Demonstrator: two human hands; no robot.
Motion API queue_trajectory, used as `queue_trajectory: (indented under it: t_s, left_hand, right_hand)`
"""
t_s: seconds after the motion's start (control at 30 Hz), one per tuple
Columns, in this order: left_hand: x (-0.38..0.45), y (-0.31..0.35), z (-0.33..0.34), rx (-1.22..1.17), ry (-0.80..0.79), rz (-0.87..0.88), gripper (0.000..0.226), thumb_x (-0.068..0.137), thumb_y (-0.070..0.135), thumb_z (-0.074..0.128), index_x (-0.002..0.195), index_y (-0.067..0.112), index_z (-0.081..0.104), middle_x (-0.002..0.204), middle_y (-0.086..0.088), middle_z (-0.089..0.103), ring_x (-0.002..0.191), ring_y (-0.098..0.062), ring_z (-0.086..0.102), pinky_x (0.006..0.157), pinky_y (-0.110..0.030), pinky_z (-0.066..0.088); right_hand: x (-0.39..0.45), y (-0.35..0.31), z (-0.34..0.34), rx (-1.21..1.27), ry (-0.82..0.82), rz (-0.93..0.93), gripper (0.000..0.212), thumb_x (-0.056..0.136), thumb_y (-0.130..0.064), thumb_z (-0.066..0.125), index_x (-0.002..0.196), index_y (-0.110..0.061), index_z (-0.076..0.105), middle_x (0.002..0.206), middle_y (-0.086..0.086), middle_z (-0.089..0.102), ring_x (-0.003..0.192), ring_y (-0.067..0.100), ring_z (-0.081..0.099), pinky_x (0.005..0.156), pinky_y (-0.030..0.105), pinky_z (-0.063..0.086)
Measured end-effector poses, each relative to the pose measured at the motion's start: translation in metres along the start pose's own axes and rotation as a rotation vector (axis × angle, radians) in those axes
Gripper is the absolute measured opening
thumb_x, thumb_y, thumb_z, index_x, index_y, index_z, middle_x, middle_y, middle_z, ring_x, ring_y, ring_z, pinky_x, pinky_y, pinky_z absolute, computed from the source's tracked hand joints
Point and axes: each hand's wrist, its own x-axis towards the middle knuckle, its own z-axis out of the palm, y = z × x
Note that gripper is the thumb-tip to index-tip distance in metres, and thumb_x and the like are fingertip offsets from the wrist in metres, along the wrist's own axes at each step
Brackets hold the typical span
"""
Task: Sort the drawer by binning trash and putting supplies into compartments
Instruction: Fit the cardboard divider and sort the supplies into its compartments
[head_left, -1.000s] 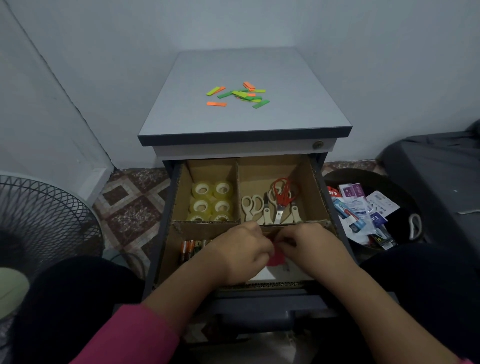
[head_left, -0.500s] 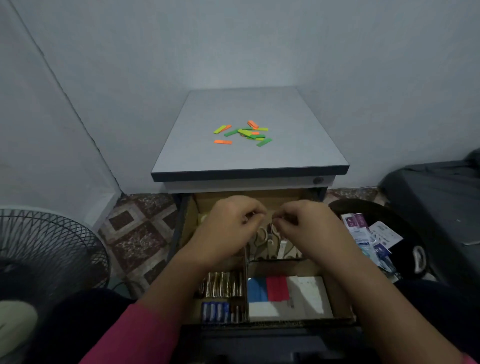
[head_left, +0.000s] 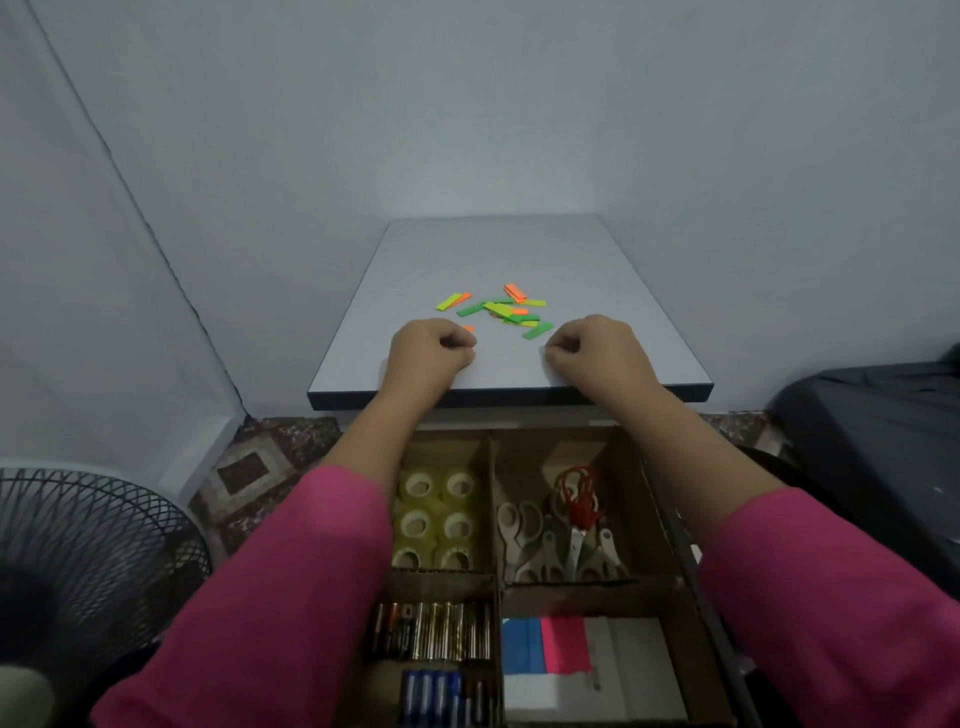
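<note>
My left hand (head_left: 431, 349) and my right hand (head_left: 597, 349) rest on the grey cabinet top (head_left: 519, 254) near its front edge, both with fingers curled under. Nothing shows in either hand. Just beyond them lies a loose pile of green, yellow and orange paper strips (head_left: 501, 309). One orange strip (head_left: 468, 328) touches my left fingertips. Below, the open drawer (head_left: 494, 499) has cardboard compartments with tape rolls (head_left: 436, 514), scissors (head_left: 566, 535), batteries (head_left: 431, 631) and sticky notes (head_left: 545, 652).
A black fan grille (head_left: 78, 545) stands at the lower left. A dark piece of furniture (head_left: 883, 441) fills the right side. Patterned floor tiles (head_left: 260, 467) show left of the cabinet. White walls enclose the corner behind.
Both hands rose out of the drawer's front compartment, where they pinched something small together, and moved up onto the cabinet top, now apart. The view tilted upward.
</note>
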Motion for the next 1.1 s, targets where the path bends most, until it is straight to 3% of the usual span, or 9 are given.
queue_trajectory:
  t_s: [0.13,0.23,0.33,0.4,0.57,0.77,0.93,1.0,1.1]
  left_hand:
    - [0.019,0.001,0.015,0.014,-0.020,0.022,0.016,0.085,0.008,0.066,0.099,0.015,0.071,0.092,-0.003,0.064,0.090,-0.017,0.060,0.080,-0.023,0.046]
    - [0.034,0.001,0.024,0.073,-0.015,0.058,0.022,0.088,0.011,0.063,0.109,0.013,0.069,0.100,-0.009,0.064,0.095,-0.022,0.060,0.086,-0.027,0.048]
    - [0.050,0.003,0.031,0.278,0.069,0.110,0.027,0.094,0.018,0.054,0.118,0.013,0.065,0.113,-0.013,0.055,0.109,-0.027,0.051,0.091,-0.035,0.046]
    - [0.059,0.003,0.032,0.450,0.141,0.115,0.030,0.099,0.019,0.046,0.122,0.013,0.063,0.118,-0.012,0.051,0.114,-0.028,0.043,0.084,-0.033,0.040]
    - [0.081,-0.005,0.037,0.634,0.171,0.103,0.023,0.096,0.015,0.048,0.110,0.013,0.066,0.107,-0.010,0.052,0.104,-0.028,0.042,0.075,-0.033,0.038]
    - [0.085,-0.008,0.035,0.422,0.204,0.028,0.019,0.094,0.020,0.046,0.096,0.015,0.065,0.104,-0.007,0.060,0.102,-0.029,0.046,0.085,-0.045,0.047]
    - [0.072,-0.005,0.028,0.125,0.242,0.030,0.016,0.090,0.019,0.056,0.076,0.027,0.057,0.076,0.014,0.055,0.085,-0.017,0.058,0.077,-0.044,0.053]
    - [0.067,-0.004,0.027,-0.024,0.172,0.036,0.016,0.087,0.020,0.062,0.074,0.029,0.061,0.076,0.013,0.058,0.073,-0.008,0.059,0.074,-0.039,0.056]
    - [0.055,0.003,0.026,-0.074,-0.047,0.113,0.005,0.084,0.017,0.067,0.082,0.017,0.071,0.078,0.009,0.062,0.073,-0.006,0.056,0.067,-0.027,0.048]
  right_hand:
    - [0.027,0.014,0.001,0.137,0.044,0.082,0.017,0.087,-0.023,0.061,0.098,-0.019,0.073,0.099,0.000,0.068,0.087,0.011,0.056,0.074,0.022,0.042]
    - [0.042,0.017,0.004,0.166,0.042,0.074,0.017,0.087,-0.029,0.061,0.100,-0.023,0.071,0.099,-0.003,0.064,0.088,0.011,0.054,0.071,0.023,0.039]
    - [0.054,0.012,0.014,0.059,0.039,0.009,0.019,0.089,-0.038,0.059,0.100,-0.027,0.070,0.098,-0.005,0.057,0.086,0.012,0.052,0.068,0.026,0.037]
    - [0.061,0.010,0.019,0.021,0.031,-0.014,0.022,0.089,-0.041,0.058,0.100,-0.027,0.070,0.100,-0.003,0.055,0.087,0.013,0.052,0.069,0.028,0.038]
    - [0.074,0.015,0.025,0.028,0.019,-0.012,0.019,0.088,-0.037,0.061,0.094,-0.022,0.070,0.097,-0.002,0.052,0.092,0.016,0.053,0.073,0.028,0.040]
    - [0.076,0.020,0.024,0.173,0.017,0.025,0.010,0.085,-0.030,0.066,0.079,-0.024,0.063,0.093,-0.004,0.056,0.090,0.014,0.053,0.074,0.028,0.038]
    - [0.076,0.023,0.024,0.257,0.041,0.052,0.005,0.087,-0.024,0.065,0.085,-0.019,0.064,0.090,-0.001,0.063,0.088,0.016,0.058,0.073,0.027,0.043]
    - [0.076,0.024,0.024,0.287,0.049,0.056,0.004,0.087,-0.022,0.066,0.088,-0.019,0.065,0.091,-0.001,0.064,0.088,0.015,0.059,0.074,0.025,0.044]
    - [0.076,0.023,0.025,0.260,0.028,0.044,0.013,0.086,-0.030,0.066,0.092,-0.019,0.068,0.092,-0.002,0.064,0.086,0.012,0.059,0.072,0.025,0.045]
